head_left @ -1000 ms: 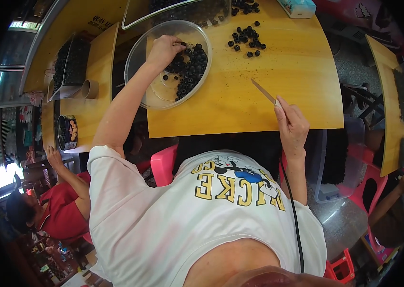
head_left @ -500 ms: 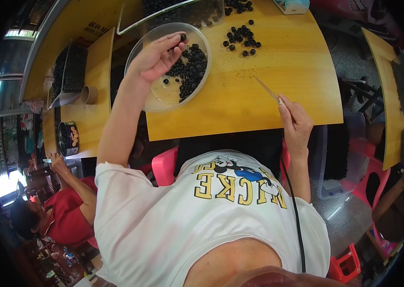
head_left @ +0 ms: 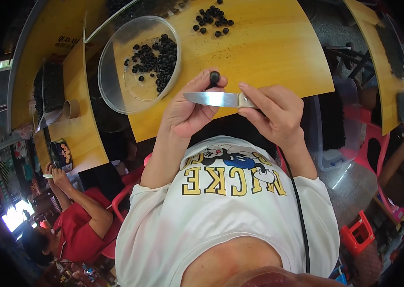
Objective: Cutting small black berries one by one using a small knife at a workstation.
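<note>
The table (head_left: 269,55) has its near edge slanting beneath the hands, its right corner beyond the right wrist. A clear plastic bowl (head_left: 109,91) sits at the left, its left part jutting past the table's left edge, with dark pieces (head_left: 165,60) heaped mostly along its right side. More loose pieces (head_left: 214,20) lie farther back; between them and the right edge the surface is open apart from scattered crumbs.

The hands are close together. The left hand (head_left: 192,112) pinches one black piece (head_left: 215,77) over the near edge, its longer axis apparently running away from the body. The right hand (head_left: 278,112) grips the light handle of a knife (head_left: 214,99), whose blade runs crosswise, tip pointing left before the left palm; whether blade touches skin, I cannot tell.
</note>
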`<action>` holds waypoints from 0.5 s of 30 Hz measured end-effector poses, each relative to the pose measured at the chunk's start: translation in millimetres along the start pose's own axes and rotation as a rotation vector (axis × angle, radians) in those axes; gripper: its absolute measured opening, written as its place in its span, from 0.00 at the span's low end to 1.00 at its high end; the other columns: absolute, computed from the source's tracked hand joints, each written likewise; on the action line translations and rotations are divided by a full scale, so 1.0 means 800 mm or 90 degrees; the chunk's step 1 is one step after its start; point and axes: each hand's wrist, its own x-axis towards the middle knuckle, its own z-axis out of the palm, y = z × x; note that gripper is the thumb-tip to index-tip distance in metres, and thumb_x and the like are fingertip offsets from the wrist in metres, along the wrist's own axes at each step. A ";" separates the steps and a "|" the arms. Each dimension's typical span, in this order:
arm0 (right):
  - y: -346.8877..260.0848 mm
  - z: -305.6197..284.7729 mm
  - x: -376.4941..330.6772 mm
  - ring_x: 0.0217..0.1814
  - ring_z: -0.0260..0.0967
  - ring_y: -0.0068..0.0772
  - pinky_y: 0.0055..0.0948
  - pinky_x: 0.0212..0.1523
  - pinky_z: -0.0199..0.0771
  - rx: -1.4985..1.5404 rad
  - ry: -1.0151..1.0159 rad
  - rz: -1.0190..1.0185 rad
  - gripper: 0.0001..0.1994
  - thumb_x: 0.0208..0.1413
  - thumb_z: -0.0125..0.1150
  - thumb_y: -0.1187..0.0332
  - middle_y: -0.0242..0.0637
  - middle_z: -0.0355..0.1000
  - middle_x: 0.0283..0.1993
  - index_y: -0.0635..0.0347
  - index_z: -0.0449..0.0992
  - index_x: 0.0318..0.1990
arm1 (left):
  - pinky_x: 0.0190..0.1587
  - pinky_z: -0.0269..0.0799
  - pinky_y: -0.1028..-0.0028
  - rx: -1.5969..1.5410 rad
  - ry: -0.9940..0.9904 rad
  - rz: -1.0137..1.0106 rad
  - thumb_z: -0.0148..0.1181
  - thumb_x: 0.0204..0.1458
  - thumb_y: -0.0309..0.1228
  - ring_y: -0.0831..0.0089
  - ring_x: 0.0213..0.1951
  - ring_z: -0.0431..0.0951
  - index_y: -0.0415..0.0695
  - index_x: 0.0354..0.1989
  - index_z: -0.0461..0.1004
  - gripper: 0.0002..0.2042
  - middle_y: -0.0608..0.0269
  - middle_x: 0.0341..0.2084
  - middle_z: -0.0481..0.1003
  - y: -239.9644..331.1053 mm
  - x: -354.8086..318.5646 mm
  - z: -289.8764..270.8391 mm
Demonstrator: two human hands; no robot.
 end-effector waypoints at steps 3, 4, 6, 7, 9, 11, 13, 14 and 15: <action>0.002 0.005 -0.003 0.24 0.69 0.32 0.26 0.24 0.66 -0.026 0.016 -0.010 0.21 0.41 0.71 0.66 0.36 0.73 0.25 0.61 0.79 0.46 | 0.29 0.76 0.85 -0.037 -0.012 -0.018 0.54 0.57 0.25 0.73 0.35 0.78 0.36 0.42 0.69 0.07 0.52 0.36 0.75 -0.001 -0.004 -0.004; 0.003 0.006 -0.004 0.23 0.69 0.32 0.26 0.24 0.66 -0.040 0.026 -0.008 0.21 0.41 0.71 0.66 0.36 0.72 0.25 0.61 0.79 0.45 | 0.28 0.75 0.85 -0.069 -0.023 -0.028 0.54 0.57 0.24 0.74 0.34 0.77 0.36 0.41 0.69 0.07 0.52 0.37 0.74 -0.002 -0.005 -0.005; 0.004 0.009 -0.005 0.23 0.69 0.31 0.26 0.24 0.66 -0.045 0.026 -0.006 0.21 0.41 0.71 0.66 0.36 0.72 0.25 0.61 0.79 0.45 | 0.28 0.73 0.85 -0.049 -0.032 -0.016 0.55 0.57 0.25 0.75 0.32 0.75 0.36 0.42 0.68 0.07 0.52 0.37 0.73 -0.004 -0.006 -0.010; 0.005 0.010 -0.006 0.23 0.69 0.31 0.26 0.23 0.66 -0.052 0.028 -0.005 0.21 0.41 0.71 0.66 0.36 0.72 0.25 0.61 0.79 0.45 | 0.28 0.72 0.85 -0.026 -0.044 -0.004 0.55 0.57 0.25 0.77 0.31 0.73 0.36 0.42 0.68 0.08 0.53 0.37 0.72 -0.004 -0.006 -0.011; 0.006 0.010 -0.006 0.23 0.69 0.31 0.26 0.23 0.66 -0.055 0.021 0.000 0.21 0.41 0.71 0.66 0.36 0.72 0.25 0.61 0.79 0.45 | 0.28 0.70 0.86 -0.018 -0.013 0.011 0.56 0.56 0.25 0.78 0.29 0.71 0.37 0.42 0.67 0.08 0.53 0.38 0.72 -0.007 -0.008 -0.009; 0.006 0.010 -0.007 0.23 0.68 0.31 0.27 0.23 0.66 -0.060 0.015 0.005 0.21 0.40 0.72 0.67 0.36 0.72 0.25 0.60 0.79 0.45 | 0.27 0.68 0.86 -0.009 0.018 0.025 0.56 0.56 0.25 0.79 0.28 0.69 0.38 0.43 0.67 0.08 0.54 0.38 0.71 -0.008 -0.009 -0.008; 0.007 0.012 -0.008 0.23 0.68 0.31 0.27 0.23 0.65 -0.059 0.016 0.006 0.21 0.40 0.72 0.67 0.36 0.72 0.25 0.60 0.79 0.45 | 0.28 0.67 0.86 0.012 0.010 0.030 0.56 0.57 0.26 0.80 0.29 0.69 0.39 0.43 0.67 0.08 0.54 0.38 0.71 -0.008 -0.010 -0.010; 0.008 0.012 -0.008 0.23 0.68 0.31 0.27 0.23 0.65 -0.059 0.016 0.006 0.21 0.40 0.72 0.67 0.36 0.72 0.25 0.60 0.79 0.45 | 0.28 0.67 0.86 0.012 0.010 0.029 0.56 0.57 0.26 0.80 0.29 0.69 0.39 0.43 0.67 0.08 0.54 0.38 0.71 -0.008 -0.010 -0.010; 0.008 0.012 -0.008 0.23 0.68 0.31 0.27 0.23 0.65 -0.061 0.016 0.006 0.21 0.40 0.72 0.67 0.36 0.72 0.25 0.60 0.79 0.45 | 0.28 0.67 0.86 0.025 0.016 0.038 0.55 0.57 0.26 0.81 0.29 0.69 0.39 0.42 0.67 0.08 0.55 0.38 0.71 -0.009 -0.010 -0.011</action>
